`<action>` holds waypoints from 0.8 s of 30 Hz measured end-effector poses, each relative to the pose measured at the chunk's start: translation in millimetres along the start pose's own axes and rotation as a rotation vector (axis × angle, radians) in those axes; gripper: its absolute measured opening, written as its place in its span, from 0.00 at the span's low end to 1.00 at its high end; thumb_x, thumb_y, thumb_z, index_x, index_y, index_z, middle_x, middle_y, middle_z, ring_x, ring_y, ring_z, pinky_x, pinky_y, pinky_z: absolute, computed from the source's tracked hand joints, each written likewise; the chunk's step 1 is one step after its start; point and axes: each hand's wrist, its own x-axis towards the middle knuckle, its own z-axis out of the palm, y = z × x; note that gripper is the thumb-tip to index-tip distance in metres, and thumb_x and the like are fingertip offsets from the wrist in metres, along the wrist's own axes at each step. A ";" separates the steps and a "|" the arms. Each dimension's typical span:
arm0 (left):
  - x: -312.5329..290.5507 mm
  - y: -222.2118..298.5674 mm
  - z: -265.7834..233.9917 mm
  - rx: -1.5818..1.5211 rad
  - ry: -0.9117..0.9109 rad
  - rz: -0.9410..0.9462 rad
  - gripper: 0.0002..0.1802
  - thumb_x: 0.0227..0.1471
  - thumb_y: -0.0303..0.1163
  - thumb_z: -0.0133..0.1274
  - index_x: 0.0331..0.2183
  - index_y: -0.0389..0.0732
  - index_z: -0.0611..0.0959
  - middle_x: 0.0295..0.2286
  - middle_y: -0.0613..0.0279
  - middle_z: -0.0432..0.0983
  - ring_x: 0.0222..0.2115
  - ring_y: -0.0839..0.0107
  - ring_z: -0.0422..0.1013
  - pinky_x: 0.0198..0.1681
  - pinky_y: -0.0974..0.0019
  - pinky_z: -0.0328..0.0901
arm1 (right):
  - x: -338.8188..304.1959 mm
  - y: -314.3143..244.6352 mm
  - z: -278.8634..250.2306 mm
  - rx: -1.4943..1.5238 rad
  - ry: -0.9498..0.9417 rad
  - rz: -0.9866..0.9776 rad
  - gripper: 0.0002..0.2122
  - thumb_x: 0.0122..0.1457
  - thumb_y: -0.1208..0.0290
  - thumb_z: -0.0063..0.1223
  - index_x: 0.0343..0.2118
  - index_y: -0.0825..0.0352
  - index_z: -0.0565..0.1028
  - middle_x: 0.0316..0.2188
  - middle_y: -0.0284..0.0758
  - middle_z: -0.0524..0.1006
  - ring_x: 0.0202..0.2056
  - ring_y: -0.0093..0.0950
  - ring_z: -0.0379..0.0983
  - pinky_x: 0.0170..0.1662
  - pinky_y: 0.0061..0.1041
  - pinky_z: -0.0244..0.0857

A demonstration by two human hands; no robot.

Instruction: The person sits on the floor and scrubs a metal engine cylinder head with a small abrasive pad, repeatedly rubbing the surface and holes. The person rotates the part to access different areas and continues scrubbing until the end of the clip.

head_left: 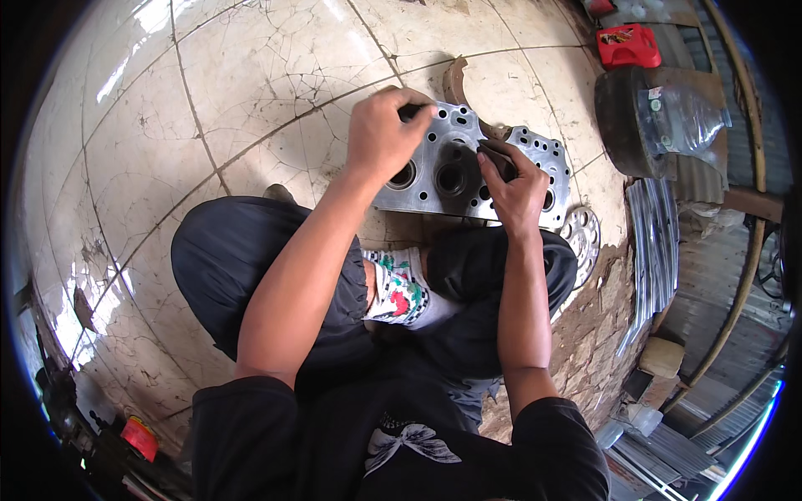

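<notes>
A grey metal cylinder head (pixel 426 171) with several round ports and bolt holes lies in front of my crossed legs. My left hand (pixel 387 129) is at its upper left edge, fingers curled; something dark shows by the fingertips, too hidden to name. Over the middle of the head, my right hand (pixel 516 188) is closed, thumb and fingers pinched round a small dark piece (pixel 499 154) whose kind I cannot make out. Beneath that hand the metal surface is darkened around one port.
A rusty curved metal piece (pixel 455 79) lies behind the head. To the right are a round plate with holes (pixel 582 238), corrugated sheets (pixel 652 250), a black drum-like item (pixel 622 121) and a red jug (pixel 628 46). Cracked tiles (pixel 251 83) cover the floor.
</notes>
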 end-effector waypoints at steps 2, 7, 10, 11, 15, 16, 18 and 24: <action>5.1 -5.0 -2.7 0.095 0.100 -0.002 0.08 0.54 0.34 0.64 0.33 0.40 0.90 0.31 0.53 0.86 0.35 0.55 0.82 0.42 0.57 0.73 | 9.3 -0.8 -2.5 -0.096 -0.058 -0.113 0.09 0.56 0.73 0.69 0.40 0.67 0.86 0.34 0.42 0.86 0.35 0.36 0.86 0.40 0.30 0.77; 6.5 -17.9 -2.1 0.345 0.157 -0.021 0.14 0.57 0.42 0.63 0.39 0.42 0.90 0.38 0.53 0.81 0.47 0.52 0.75 0.51 0.50 0.70 | 25.2 -1.9 5.9 -0.237 -0.156 -0.228 0.09 0.56 0.73 0.65 0.39 0.68 0.86 0.34 0.45 0.84 0.35 0.43 0.83 0.41 0.34 0.76; 5.7 -18.8 -3.2 0.403 0.065 -0.162 0.20 0.59 0.47 0.62 0.45 0.42 0.88 0.41 0.47 0.78 0.51 0.48 0.74 0.53 0.49 0.70 | 27.7 -4.1 8.8 -0.314 -0.162 -0.253 0.09 0.56 0.73 0.64 0.39 0.69 0.85 0.33 0.46 0.83 0.34 0.44 0.82 0.42 0.36 0.75; 4.7 -19.5 -1.6 0.421 0.047 -0.178 0.21 0.60 0.48 0.61 0.46 0.42 0.87 0.41 0.46 0.78 0.51 0.47 0.74 0.53 0.49 0.70 | 28.4 -5.8 10.1 -0.325 -0.171 -0.262 0.08 0.56 0.73 0.64 0.38 0.69 0.85 0.32 0.47 0.83 0.34 0.45 0.82 0.41 0.37 0.75; 3.3 -21.0 2.2 0.427 0.012 -0.209 0.26 0.61 0.52 0.59 0.50 0.41 0.85 0.43 0.43 0.78 0.51 0.46 0.74 0.54 0.47 0.70 | 31.1 -15.9 11.5 -0.398 -0.216 -0.259 0.07 0.56 0.73 0.64 0.35 0.70 0.84 0.32 0.48 0.82 0.34 0.47 0.81 0.40 0.40 0.74; 4.2 -21.0 1.9 0.420 -0.012 -0.229 0.28 0.62 0.53 0.58 0.51 0.40 0.84 0.44 0.43 0.78 0.51 0.45 0.74 0.54 0.47 0.70 | 31.7 -17.5 11.2 -0.424 -0.229 -0.249 0.07 0.56 0.73 0.63 0.35 0.70 0.84 0.31 0.49 0.82 0.34 0.48 0.81 0.40 0.41 0.74; 6.9 -21.3 1.2 0.406 -0.060 -0.269 0.31 0.63 0.56 0.56 0.52 0.37 0.83 0.47 0.41 0.78 0.51 0.44 0.74 0.54 0.46 0.70 | 35.0 -19.0 11.4 -0.458 -0.235 -0.288 0.06 0.57 0.73 0.63 0.34 0.71 0.84 0.30 0.49 0.82 0.33 0.49 0.80 0.39 0.41 0.73; 9.4 -17.1 -0.9 0.349 -0.153 -0.368 0.38 0.67 0.61 0.46 0.54 0.33 0.80 0.49 0.40 0.77 0.52 0.44 0.74 0.54 0.46 0.70 | 45.2 -31.0 11.9 -0.414 -0.312 -0.197 0.05 0.55 0.76 0.61 0.29 0.72 0.81 0.26 0.52 0.79 0.32 0.52 0.78 0.40 0.46 0.71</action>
